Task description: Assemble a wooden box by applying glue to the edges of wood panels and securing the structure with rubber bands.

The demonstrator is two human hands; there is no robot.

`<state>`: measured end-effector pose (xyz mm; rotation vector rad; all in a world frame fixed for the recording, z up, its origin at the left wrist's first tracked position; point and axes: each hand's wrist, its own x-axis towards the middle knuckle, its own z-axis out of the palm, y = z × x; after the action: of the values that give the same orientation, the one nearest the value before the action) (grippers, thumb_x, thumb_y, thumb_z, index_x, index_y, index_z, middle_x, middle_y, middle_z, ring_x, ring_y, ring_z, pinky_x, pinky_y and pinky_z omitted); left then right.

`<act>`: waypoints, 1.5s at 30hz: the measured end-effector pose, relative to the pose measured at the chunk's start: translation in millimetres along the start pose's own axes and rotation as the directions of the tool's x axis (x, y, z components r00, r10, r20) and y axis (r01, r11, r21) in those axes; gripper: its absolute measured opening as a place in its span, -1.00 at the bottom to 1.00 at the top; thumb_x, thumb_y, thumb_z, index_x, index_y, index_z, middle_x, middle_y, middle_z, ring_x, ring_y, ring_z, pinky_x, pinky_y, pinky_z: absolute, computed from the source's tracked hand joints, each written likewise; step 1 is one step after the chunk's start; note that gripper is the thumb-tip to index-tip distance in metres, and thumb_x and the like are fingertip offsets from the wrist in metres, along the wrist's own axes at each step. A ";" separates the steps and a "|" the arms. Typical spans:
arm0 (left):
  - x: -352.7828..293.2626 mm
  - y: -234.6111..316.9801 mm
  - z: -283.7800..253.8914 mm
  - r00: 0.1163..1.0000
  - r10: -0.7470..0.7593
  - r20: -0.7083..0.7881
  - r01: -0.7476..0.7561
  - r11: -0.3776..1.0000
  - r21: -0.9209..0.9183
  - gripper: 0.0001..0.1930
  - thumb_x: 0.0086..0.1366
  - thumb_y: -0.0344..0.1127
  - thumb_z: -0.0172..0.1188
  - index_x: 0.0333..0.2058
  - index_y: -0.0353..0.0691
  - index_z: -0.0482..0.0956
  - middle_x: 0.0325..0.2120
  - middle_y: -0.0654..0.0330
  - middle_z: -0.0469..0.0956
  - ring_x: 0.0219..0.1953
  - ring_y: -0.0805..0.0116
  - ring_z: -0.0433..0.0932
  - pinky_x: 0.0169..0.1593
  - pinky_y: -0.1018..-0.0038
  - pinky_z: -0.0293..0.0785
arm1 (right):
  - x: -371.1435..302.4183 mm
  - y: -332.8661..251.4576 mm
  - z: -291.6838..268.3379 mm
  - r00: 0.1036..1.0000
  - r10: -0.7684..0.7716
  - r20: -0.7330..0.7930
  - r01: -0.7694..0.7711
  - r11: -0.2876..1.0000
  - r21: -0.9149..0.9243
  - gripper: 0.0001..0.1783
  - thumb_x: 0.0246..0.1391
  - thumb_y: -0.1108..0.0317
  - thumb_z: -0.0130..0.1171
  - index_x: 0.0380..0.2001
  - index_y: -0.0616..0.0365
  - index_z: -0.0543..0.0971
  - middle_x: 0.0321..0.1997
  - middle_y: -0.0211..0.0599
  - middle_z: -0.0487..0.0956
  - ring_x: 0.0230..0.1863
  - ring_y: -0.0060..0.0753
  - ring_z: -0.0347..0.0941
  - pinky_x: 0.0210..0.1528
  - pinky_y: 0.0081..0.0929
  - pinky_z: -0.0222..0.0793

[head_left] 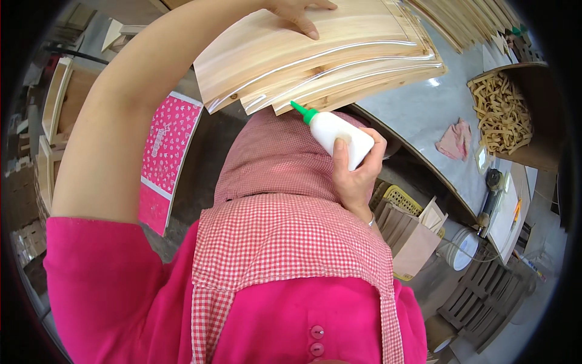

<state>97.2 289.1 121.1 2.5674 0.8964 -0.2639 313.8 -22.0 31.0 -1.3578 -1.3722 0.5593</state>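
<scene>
One pink patterned panel point(171, 142) at far left, below the bent left arm. Left hand point(297, 13), partly cut off by the upper edge: palm down, fingers spread, resting on the uppermost of the staggered wooden boards point(327, 42), which lie at top centre in front of the apron. Glossy white lines point(388, 42) run along the boards' stepped near edges. Right of centre, right hand point(359, 176) wraps a white squeeze bottle point(339, 136), thumb against its side; green nozzle point(301, 110) points up-left at the lowest board's near edge, contact unclear. Farther right: pink cloth point(454, 139) on the grey tabletop point(394, 112), then a box point(553, 115) of curled pale strips point(500, 112). Judgement: step in hand is probably laying glue beads; next move calls for steady boards and, if more is needed, even squeezing along bare edge.
</scene>
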 end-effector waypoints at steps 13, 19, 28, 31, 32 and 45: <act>-195.1 42.3 206.8 0.366 -0.930 0.037 -0.514 -0.236 -0.825 -0.61 0.53 -0.09 -0.12 0.06 -0.24 0.50 0.00 0.09 0.59 0.08 0.20 0.55 0.18 0.31 0.48 | 36.4 1.0 -52.2 0.904 0.410 -0.121 -0.290 0.796 0.531 -0.51 0.25 0.14 0.17 0.05 0.26 0.33 -0.17 -0.12 0.52 -0.33 -0.30 0.57 -0.42 -0.41 0.57; -95.9 143.7 236.7 0.844 -0.492 0.213 -0.401 -0.844 -0.356 -0.37 0.48 0.15 -0.18 0.23 -0.29 0.34 0.21 -0.12 0.37 0.33 -0.16 0.27 0.37 -0.08 0.20 | 87.3 36.5 -95.2 0.862 0.373 -0.343 -0.168 0.849 0.500 -0.59 0.30 0.16 0.13 -0.01 0.27 0.38 -0.24 -0.15 0.56 -0.46 -0.35 0.56 -0.46 -0.48 0.53; -79.3 156.3 198.8 0.860 -0.498 0.111 -0.458 -0.849 -0.262 -0.24 0.41 0.21 -0.02 0.34 -0.31 0.23 0.35 -0.04 0.24 0.41 -0.03 0.19 0.44 -0.02 0.16 | 174.4 94.1 -148.1 0.707 0.377 -0.598 -0.107 0.893 0.436 -0.64 0.29 0.22 0.20 -0.11 0.31 0.39 -0.22 -0.12 0.58 -0.49 -0.41 0.56 -0.52 -0.53 0.52; -83.6 156.4 190.0 0.854 -0.516 0.065 -0.488 -0.839 -0.239 -0.24 0.41 0.22 0.00 0.32 -0.29 0.26 0.34 -0.01 0.27 0.39 -0.02 0.24 0.42 -0.01 0.21 | 201.1 103.3 -154.8 0.670 0.414 -0.616 -0.168 0.893 0.417 -0.64 0.28 0.21 0.21 -0.12 0.30 0.39 -0.22 -0.13 0.58 -0.50 -0.44 0.55 -0.48 -0.56 0.53; -86.9 151.3 194.3 0.883 -0.464 -0.064 -0.463 -0.844 -0.271 -0.24 0.40 0.25 0.00 0.31 -0.26 0.28 0.32 0.00 0.30 0.37 0.00 0.27 0.39 -0.01 0.26 | 208.6 106.4 -156.1 0.659 0.424 -0.621 -0.190 0.893 0.407 -0.62 0.27 0.20 0.23 -0.13 0.30 0.39 -0.24 -0.12 0.58 -0.50 -0.43 0.55 -0.49 -0.55 0.53; -94.3 151.9 173.0 0.832 -0.546 0.094 -0.532 -0.835 -0.144 -0.21 0.41 0.33 -0.10 0.33 -0.21 0.27 0.31 -0.03 0.34 0.35 -0.01 0.32 0.33 -0.07 0.33 | 224.2 111.7 -164.4 0.668 0.367 -0.647 -0.270 0.930 0.249 -0.52 0.13 0.23 0.34 -0.14 0.41 0.38 -0.30 0.00 0.59 -0.56 -0.32 0.59 -0.57 -0.46 0.56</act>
<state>112.2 53.8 41.8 -0.2949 0.4858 1.1777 555.3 152.6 62.7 -1.4970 -0.4739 0.3034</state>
